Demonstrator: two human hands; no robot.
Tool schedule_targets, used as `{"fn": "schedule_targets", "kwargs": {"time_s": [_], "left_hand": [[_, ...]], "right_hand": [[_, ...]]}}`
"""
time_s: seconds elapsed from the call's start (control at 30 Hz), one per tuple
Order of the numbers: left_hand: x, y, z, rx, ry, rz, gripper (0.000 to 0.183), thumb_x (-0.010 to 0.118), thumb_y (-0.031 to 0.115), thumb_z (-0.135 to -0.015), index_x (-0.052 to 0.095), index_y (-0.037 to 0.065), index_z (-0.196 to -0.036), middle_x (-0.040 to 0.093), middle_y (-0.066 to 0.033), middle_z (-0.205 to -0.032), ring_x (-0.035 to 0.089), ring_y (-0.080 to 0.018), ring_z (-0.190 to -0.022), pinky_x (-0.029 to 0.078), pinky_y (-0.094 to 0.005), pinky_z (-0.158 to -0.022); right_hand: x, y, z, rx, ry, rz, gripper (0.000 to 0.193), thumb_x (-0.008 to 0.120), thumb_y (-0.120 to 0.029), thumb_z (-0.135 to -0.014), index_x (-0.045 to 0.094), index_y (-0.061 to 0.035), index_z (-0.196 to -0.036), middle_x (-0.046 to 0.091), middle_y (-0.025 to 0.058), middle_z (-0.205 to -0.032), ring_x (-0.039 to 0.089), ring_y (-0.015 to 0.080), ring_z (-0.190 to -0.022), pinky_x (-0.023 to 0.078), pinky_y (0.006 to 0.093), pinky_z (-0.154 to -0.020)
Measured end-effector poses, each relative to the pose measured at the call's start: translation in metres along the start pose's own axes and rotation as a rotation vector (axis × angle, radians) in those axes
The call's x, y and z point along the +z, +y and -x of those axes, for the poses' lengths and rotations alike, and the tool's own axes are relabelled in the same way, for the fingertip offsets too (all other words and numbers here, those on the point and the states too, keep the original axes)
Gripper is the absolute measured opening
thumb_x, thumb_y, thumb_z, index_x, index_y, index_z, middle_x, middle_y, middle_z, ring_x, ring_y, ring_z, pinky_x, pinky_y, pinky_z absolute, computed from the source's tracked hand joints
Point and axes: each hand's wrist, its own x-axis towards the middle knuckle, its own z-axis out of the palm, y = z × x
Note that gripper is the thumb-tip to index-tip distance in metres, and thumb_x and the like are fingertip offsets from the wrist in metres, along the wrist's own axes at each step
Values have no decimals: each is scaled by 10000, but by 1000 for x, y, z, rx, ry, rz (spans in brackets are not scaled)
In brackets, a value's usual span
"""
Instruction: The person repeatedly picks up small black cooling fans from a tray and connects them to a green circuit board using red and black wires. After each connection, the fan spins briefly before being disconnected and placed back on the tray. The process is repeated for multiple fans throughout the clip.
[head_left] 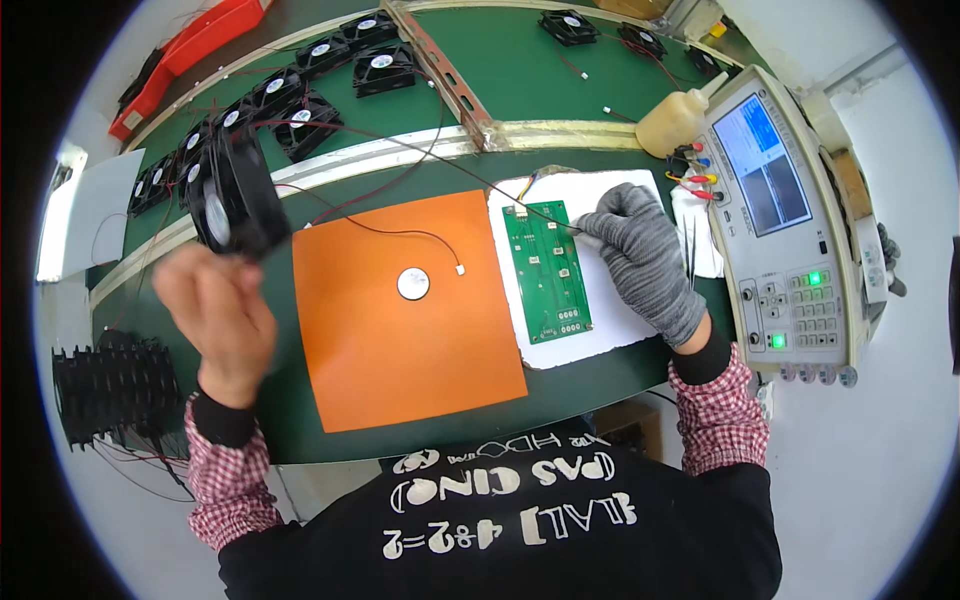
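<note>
My bare left hand (215, 320), a little blurred, is closed on the lower edge of a black square cooling fan (243, 195), raised off the table at the left. A thin dark lead runs from the fan's side across to my right hand (645, 260), which wears a grey knit glove. The gloved fingers pinch the lead's end; its tip is hidden. Just left of that hand lies a green circuit board (545, 275) with small white sockets, on a white foam pad (610, 335). A white plug (460, 269) on another thin lead hangs over the orange sheet (400, 370).
A round white disc (413, 284) lies on the orange sheet. More black fans (385, 68) stand along the back. A test instrument (790, 220) and a cream bottle (672, 122) stand at the right. Stacked fans (115, 390) sit at the left edge. A metal rail (440, 75) divides the back.
</note>
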Motion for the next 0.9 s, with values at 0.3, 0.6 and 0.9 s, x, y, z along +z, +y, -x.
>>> {"fn": "schedule_targets", "kwargs": {"time_s": [0.3,0.6,0.9], "left_hand": [[0,78,6,-13,-474,671,533,852,306,-616,548,48,-970,509,-141,-1090,491,-339,-988,393,-440,-863],[16,79,-9,-72,-614,609,935,917,329,-518,484,23,-1288,464,-178,-1250,430,-378,-1148,366,-467,-992],[-56,72,-34,232,-103,795,451,698,367,-842,593,64,-1160,563,-108,-1030,580,-220,-861,463,-328,-673]], "right_hand": [[25,-6,1,194,-70,-542,141,752,-39,-746,706,-7,-874,598,93,-813,615,197,-768,506,323,-719],[25,2,-8,188,-188,-470,143,756,-2,-712,680,20,-831,600,93,-825,617,230,-794,510,331,-755],[32,5,0,165,-90,-548,154,772,5,-703,658,12,-806,595,101,-881,618,232,-846,516,326,-781]]}}
